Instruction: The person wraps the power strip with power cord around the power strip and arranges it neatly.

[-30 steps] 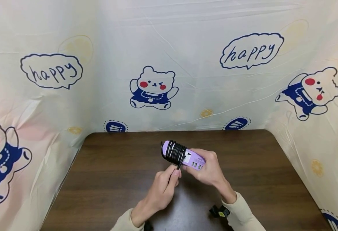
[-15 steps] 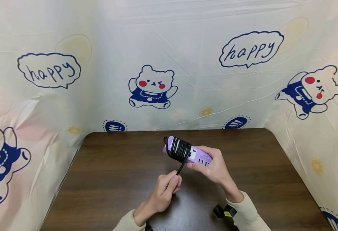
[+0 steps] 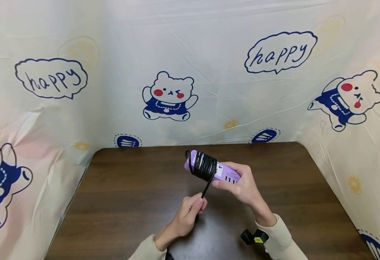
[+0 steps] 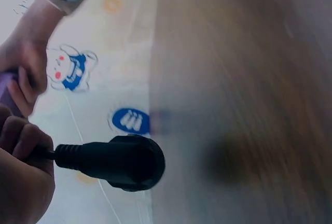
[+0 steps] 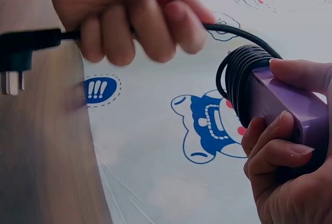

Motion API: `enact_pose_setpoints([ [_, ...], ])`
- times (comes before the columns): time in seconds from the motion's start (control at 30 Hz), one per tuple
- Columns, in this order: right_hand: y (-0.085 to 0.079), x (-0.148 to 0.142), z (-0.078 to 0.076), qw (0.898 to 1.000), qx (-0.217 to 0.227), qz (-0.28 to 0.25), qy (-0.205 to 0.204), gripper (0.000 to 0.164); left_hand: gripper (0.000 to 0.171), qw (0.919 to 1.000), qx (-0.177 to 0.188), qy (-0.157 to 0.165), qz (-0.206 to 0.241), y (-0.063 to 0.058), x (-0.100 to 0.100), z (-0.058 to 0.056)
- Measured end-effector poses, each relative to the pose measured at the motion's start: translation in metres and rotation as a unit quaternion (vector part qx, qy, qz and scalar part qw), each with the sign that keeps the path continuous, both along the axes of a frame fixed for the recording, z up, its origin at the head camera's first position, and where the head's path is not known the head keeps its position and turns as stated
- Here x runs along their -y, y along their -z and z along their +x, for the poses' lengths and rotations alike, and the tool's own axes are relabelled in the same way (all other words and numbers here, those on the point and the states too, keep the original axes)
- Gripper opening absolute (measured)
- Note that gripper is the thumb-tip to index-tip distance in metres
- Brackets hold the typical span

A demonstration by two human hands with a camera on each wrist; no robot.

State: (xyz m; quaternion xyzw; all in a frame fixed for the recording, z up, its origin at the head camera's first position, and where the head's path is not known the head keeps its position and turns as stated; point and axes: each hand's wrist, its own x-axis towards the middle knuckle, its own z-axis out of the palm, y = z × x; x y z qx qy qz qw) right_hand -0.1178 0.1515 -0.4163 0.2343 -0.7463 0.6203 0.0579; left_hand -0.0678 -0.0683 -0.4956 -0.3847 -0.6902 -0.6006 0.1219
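Right hand: your right hand (image 3: 243,186) holds the purple power strip (image 3: 220,170) by one end, fingers curled around its body, lifted just above the table (image 3: 118,202).
Left hand: your left hand (image 3: 187,215) sits just nearer to you than the strip, fingers closed around the black cord (image 3: 205,187) close to its plug.
Hands together or apart: they are close but not touching, joined only by the short stretch of cord.
Power strip: it is over the middle of the table, tilted, with a row of small ports facing you.
Cord: most of it is wound in tight black loops (image 3: 202,165) around the strip's far end; one free length runs down from the loops into your left fist.
Plug: the black plug (image 4: 122,162) sticks out of your left fist, its metal prongs (image 5: 11,82) showing in the right wrist view.
Table: dark brown wood.
Backdrop: a cream sheet (image 3: 209,54) printed with cartoon bears and "happy" speech bubbles rises behind and beside the table.
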Motion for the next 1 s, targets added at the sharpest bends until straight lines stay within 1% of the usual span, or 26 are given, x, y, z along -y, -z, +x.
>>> enact_pose_setpoints([
  [0.1, 0.0, -0.001, 0.0, 1.0, 0.006, 0.0, -0.01, 0.037, 0.034, 0.9998, -0.017, 0.004, -0.006, 0.006, 0.004, -0.006],
  [0.17, 0.0, -0.002, -0.001, 1.0, 0.012, -0.001, -0.02, 0.037, 0.034, 0.9996, -0.018, 0.021, -0.005, 0.008, 0.008, -0.009],
  [0.27, -0.001, -0.004, -0.001, 0.999, 0.03, -0.009, -0.03, 0.036, 0.032, 0.9988, -0.003, 0.049, -0.004, 0.011, 0.015, -0.01],
  [0.33, -0.001, -0.006, -0.001, 0.998, 0.043, -0.013, -0.034, 0.034, 0.03, 0.9981, 0.012, 0.059, -0.01, 0.012, 0.02, -0.01],
  [0.43, -0.001, -0.009, -0.001, 0.998, 0.054, -0.015, -0.041, 0.033, 0.026, 0.9975, 0.025, 0.061, -0.025, 0.013, 0.024, -0.009],
  [0.5, -0.001, -0.01, 0.001, 0.997, 0.057, -0.014, -0.046, 0.033, 0.025, 0.9974, 0.026, 0.056, -0.037, 0.015, 0.026, -0.008],
  [0.6, -0.002, -0.011, 0.004, 0.997, 0.061, -0.019, -0.053, 0.032, 0.026, 0.9967, 0.024, 0.053, -0.055, 0.017, 0.028, -0.008],
  [0.67, -0.003, -0.01, 0.006, 0.996, 0.063, -0.024, -0.057, 0.033, 0.028, 0.9952, 0.033, 0.058, -0.072, 0.018, 0.029, -0.01],
  [0.77, -0.004, -0.009, 0.008, 0.995, 0.064, -0.03, -0.065, 0.034, 0.033, 0.9908, 0.052, 0.072, -0.103, 0.017, 0.031, -0.014],
  [0.83, -0.004, -0.008, 0.009, 0.995, 0.061, -0.033, -0.073, 0.034, 0.034, 0.9874, 0.061, 0.074, -0.126, 0.016, 0.032, -0.018],
  [0.93, -0.004, -0.008, 0.01, 0.994, 0.054, -0.037, -0.089, 0.034, 0.035, 0.9829, 0.07, 0.061, -0.159, 0.012, 0.035, -0.024],
  [1.0, -0.004, -0.007, 0.011, 0.992, 0.053, -0.044, -0.104, 0.033, 0.034, 0.9785, 0.09, 0.048, -0.179, 0.01, 0.038, -0.028],
])
